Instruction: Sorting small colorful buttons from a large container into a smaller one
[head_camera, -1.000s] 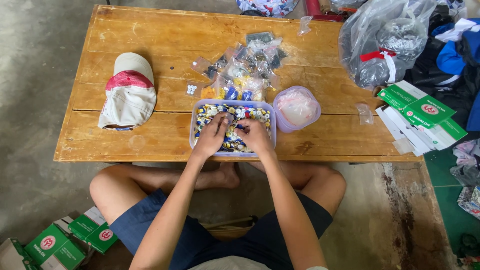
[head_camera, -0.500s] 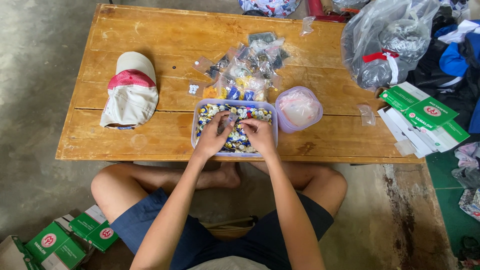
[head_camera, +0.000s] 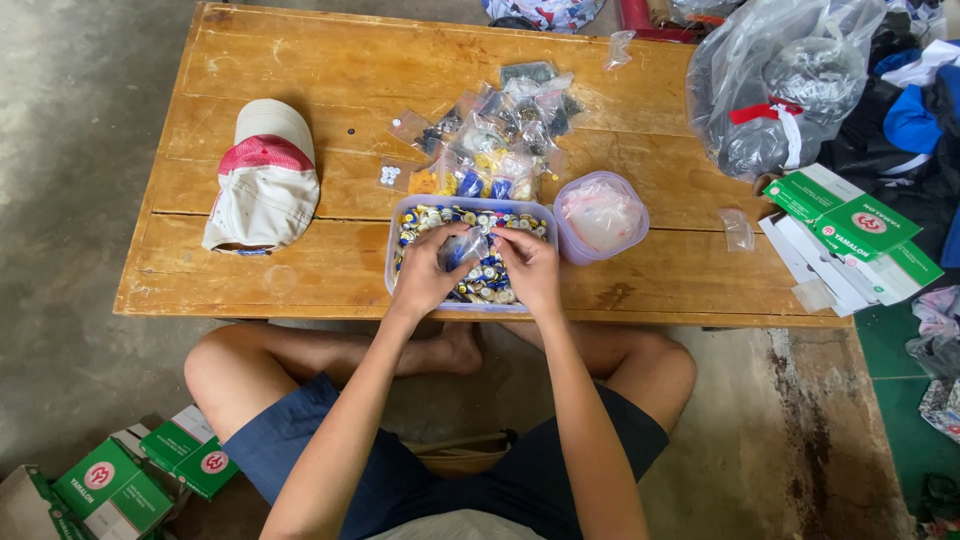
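- On the low wooden table, far left, a white cap with a red mesh panel lies flat, well apart from the hands.
- Near the table's front edge sits a clear rectangular plastic tub, filled with small round pieces in gold, blue and white, like buttons or caps.
- The left hand hovers over the tub, fingers curled shut on one side of a small clear plastic bag that holds a few blue pieces.
- The right hand meets it from the other side, thumb and fingers pinched on the same bag; the bag hangs between both hands just above the tub's contents.
- As a judgement: the bag looks thin, soft and very light, somewhat slippery, and will sag or spill if tilted mouth-down. It is best held by its top edge, near the opening, with a pinch on each side rather than around its loose belly.
- Behind the tub lies a heap of filled little bags, sorted by colour.
- Just beside the tub on the right stands a round lidded container, pale pink inside.
- Further right lies a large grey plastic sack, and green-and-white cartons overhang the table's right end.
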